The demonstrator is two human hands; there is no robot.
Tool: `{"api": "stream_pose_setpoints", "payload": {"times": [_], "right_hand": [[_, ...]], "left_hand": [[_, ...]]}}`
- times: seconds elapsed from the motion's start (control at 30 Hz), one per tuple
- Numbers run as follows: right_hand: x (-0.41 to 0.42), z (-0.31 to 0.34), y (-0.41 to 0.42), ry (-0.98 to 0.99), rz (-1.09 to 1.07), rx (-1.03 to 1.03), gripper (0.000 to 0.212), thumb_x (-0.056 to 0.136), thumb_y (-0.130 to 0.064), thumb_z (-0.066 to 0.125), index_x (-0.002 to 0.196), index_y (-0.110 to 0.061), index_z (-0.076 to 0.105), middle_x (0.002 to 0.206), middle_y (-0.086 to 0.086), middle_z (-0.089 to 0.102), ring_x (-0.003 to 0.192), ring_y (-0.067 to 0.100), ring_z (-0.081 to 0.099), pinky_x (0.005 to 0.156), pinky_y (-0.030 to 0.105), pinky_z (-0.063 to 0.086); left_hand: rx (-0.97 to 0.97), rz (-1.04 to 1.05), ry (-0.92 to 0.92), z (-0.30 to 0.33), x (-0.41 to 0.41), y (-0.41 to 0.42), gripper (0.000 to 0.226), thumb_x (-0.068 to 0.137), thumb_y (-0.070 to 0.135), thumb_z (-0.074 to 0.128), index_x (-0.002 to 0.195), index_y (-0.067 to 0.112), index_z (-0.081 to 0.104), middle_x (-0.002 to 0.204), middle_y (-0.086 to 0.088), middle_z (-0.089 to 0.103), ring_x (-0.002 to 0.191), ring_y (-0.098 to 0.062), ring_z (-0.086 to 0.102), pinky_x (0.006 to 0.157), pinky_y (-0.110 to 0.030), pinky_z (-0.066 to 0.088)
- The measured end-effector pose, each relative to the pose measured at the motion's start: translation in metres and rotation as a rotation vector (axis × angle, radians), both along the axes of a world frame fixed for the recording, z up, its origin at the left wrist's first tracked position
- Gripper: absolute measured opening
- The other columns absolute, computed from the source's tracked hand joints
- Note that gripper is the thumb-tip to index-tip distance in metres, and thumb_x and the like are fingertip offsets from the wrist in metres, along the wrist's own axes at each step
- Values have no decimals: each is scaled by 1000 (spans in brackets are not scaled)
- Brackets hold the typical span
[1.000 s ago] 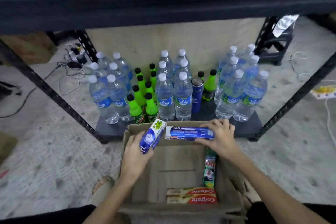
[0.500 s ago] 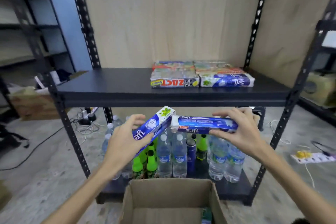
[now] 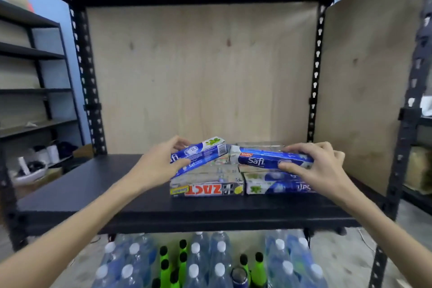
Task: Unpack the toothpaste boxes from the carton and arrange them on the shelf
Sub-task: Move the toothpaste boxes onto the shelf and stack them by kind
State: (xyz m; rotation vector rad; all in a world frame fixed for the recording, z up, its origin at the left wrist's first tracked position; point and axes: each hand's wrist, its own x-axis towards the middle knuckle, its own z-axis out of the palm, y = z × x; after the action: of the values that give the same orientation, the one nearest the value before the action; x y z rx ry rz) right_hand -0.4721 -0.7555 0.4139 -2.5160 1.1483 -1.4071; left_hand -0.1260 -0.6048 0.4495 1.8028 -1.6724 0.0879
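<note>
Both arms come in from the lower corners of the frame and reach up toward the middle, over the black shelf (image 3: 98,184). The left hand (image 3: 156,166) is a little left of the centre. Its fingers are curled over the far edge of a blue Safi toothpaste box (image 3: 201,155) and the thumb presses on the near side, so the hand grips the box at its left end. This box is tilted: its right end is higher and points to the upper right, and it seems to lie partly on the stacked boxes (image 3: 210,177) under it.

The right hand (image 3: 313,167) is right of the centre. It holds a second Safi toothpaste box (image 3: 264,159) at the right end, with the fingers curled on top and the thumb under the front face. This box lies almost level, with the word Safi facing the camera. Its left end is just beside the right end of the first box; whether they touch I cannot tell.

Under both boxes, in the centre of the frame, is the stack of toothpaste boxes already on the shelf. In its front row is a Zact box (image 3: 207,189), upside down, and at its right a blue Safi box (image 3: 280,186), also upside down.

At the bottom of the frame, under the shelf, stand water bottles (image 3: 194,271) and green bottles (image 3: 164,269).
</note>
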Motion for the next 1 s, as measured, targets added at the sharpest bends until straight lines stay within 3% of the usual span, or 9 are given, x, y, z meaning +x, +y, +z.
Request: {"api": "stream_pose_setpoints", "payload": {"times": [0.07, 0.17, 0.3, 0.4, 0.5, 0.63, 0.73, 0.9, 1.0], "right_hand": [[12, 1, -47, 83, -54, 7, 56, 71, -90, 49, 108, -51, 64, 106, -27, 60, 111, 8, 37, 84, 34, 17], [31, 5, -112, 187, -134, -5, 58, 69, -92, 41, 109, -54, 60, 111, -24, 63, 106, 8, 33, 77, 33, 12], [54, 12, -175, 221, -182, 69, 36, 81, -71, 60, 112, -52, 61, 117, -20, 64, 108, 11, 31, 83, 35, 14], [66, 12, -215, 257, -224, 96, 36, 83, -64, 65, 116, -49, 62, 123, -16, 63, 123, 19, 39, 99, 43, 20], [78, 7, -244, 272, -224, 112, 38, 83, -61, 68, 117, -45, 62, 125, -15, 62, 128, 21, 37, 100, 44, 22], [90, -5, -265, 270, -217, 99, 44, 82, -60, 69, 123, -46, 60, 124, -4, 56, 129, 25, 38, 105, 48, 29], [93, -7, -265, 317, -254, 41, 47, 85, -63, 63, 128, -46, 56, 127, 1, 51, 129, 24, 35, 103, 45, 25], [96, -2, -246, 362, -281, 1, 58, 85, -65, 61, 135, -37, 50, 135, -1, 48, 129, 19, 36, 103, 40, 24], [99, -2, -216, 289, -232, -2, 64, 83, -68, 61, 137, -36, 48, 132, -4, 51, 124, 17, 35, 96, 38, 24]], "left_hand": [[58, -3, -25, 5, 18, -52, 28, 93, 25, 68, 115, 35, 54, 117, 14, 65, 105, -6, 61, 93, -34, 52], [82, 32, -146, 7, 37, -121, 29, 92, 17, 67, 117, 28, 58, 117, 9, 66, 104, -13, 61, 90, -30, 48], [85, 47, -168, -1, 56, -194, 29, 91, 13, 65, 117, 26, 63, 116, 7, 70, 102, -15, 63, 92, -34, 50], [52, 56, -192, -7, 67, -231, 32, 91, 12, 67, 120, 24, 67, 117, 4, 71, 105, -16, 63, 93, -32, 48], [35, 27, -222, -21, 73, -249, 31, 94, 13, 65, 123, 24, 67, 118, 3, 66, 108, -16, 59, 97, -35, 48], [-43, -13, -268, -34, 78, -260, 29, 98, 14, 60, 125, 23, 66, 114, 7, 53, 110, -13, 51, 100, -31, 43], [-30, 2, -243, -34, 77, -265, 29, 98, 13, 60, 124, 24, 67, 114, 5, 55, 110, -13, 52, 98, -27, 40], [-20, 42, -112, -36, 61, -254, 37, 90, 26, 73, 126, 24, 62, 116, 8, 58, 107, -10, 56, 101, -37, 48], [-45, 70, 40, -32, 47, -240, 49, 89, 27, 74, 134, 21, 56, 128, 7, 59, 113, -10, 56, 102, -29, 45]]}}
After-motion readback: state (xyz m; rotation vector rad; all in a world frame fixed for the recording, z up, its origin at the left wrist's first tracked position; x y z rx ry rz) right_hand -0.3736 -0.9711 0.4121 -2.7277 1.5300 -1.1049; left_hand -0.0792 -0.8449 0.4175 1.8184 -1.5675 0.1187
